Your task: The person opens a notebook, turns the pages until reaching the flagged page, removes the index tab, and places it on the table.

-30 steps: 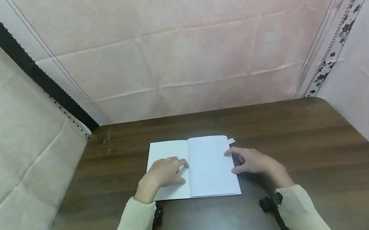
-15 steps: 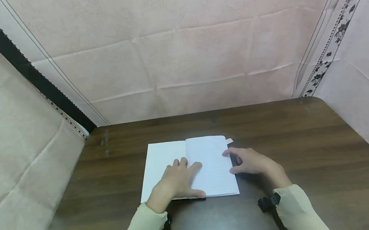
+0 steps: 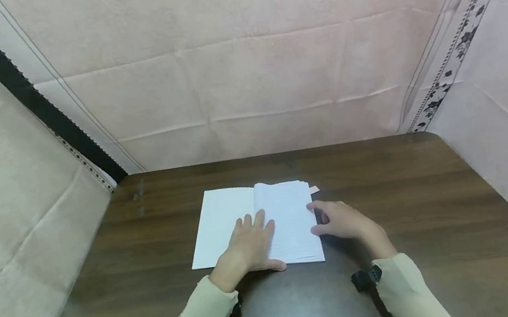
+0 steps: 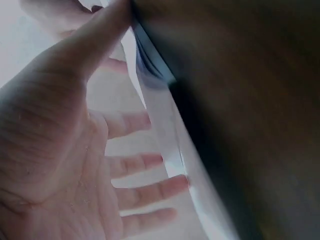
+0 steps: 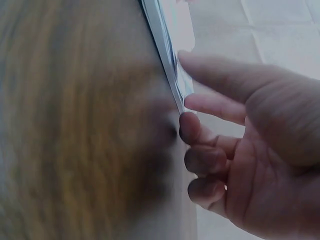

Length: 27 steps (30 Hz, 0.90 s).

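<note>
An open notebook (image 3: pixel 288 214) with a blank left page and a lined right page lies on the table. My left hand (image 3: pixel 248 245) rests across its spine and inner pages, fingers spread, with the thumb at the near edge. In the left wrist view, the left hand's fingers (image 4: pixel 140 165) stretch straight across the paper. My right hand (image 3: pixel 343 219) is at the notebook's right edge, where the thumb and index fingertips touch the page edges a little apart. Its other fingers (image 5: pixel 205 160) curl loosely in the right wrist view.
A small white tab (image 3: pixel 314 189) sticks out of the notebook's upper right side. The brown wooden table (image 3: pixel 168 216) runs back to a pale cloth wall (image 3: pixel 243 88), with cloth at both sides.
My left hand has moved right from the left page onto the spine, and its fingers have spread. The page edges at the right now look slightly fanned. The right hand stays at the right edge.
</note>
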Available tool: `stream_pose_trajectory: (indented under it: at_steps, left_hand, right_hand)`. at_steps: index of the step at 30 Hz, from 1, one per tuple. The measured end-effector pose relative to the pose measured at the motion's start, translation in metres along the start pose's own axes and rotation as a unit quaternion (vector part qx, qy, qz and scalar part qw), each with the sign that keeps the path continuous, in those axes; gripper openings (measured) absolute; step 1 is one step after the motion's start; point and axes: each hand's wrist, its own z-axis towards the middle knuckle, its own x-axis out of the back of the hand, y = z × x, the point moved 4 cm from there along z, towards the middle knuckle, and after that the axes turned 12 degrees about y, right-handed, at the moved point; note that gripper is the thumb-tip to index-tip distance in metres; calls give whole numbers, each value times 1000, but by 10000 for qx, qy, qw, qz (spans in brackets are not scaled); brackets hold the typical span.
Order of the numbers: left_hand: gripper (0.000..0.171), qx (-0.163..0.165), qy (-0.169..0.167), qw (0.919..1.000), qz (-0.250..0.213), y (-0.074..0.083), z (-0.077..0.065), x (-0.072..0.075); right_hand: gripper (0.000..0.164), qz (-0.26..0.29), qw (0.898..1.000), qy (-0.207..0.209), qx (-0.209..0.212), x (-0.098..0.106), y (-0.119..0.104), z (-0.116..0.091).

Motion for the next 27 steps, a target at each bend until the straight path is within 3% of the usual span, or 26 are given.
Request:
stream_pose_trajectory:
  at_steps: [4,9,14,19,22,27]
  left_hand:
    - [92,-353,93,9989,279,8,5,3]
    - [75,-619,29,9981,26,17,8,4]
    - [68,-631,-81,9977,-244,25,12,4]
    - [48,-1067,221,9935,-324,31,15,6]
    - [37,-1317,462,9892,-458,33,17,8]
    - [39,-1300,461,9887,-593,34,18,10]
  right_hand:
    - [72,83,9999,-68,55,-1,-1,1]
    - [74,83,9999,-123,69,-4,-2,4]
    - [74,41,9999,-121,-105,-5,-3,7]
    - [73,43,9996,-126,-261,-4,-1,6]
    - [59,255,9995,-49,-159,-2,2,7]
    - [23,768,9964,-122,-333,-2,6,10]
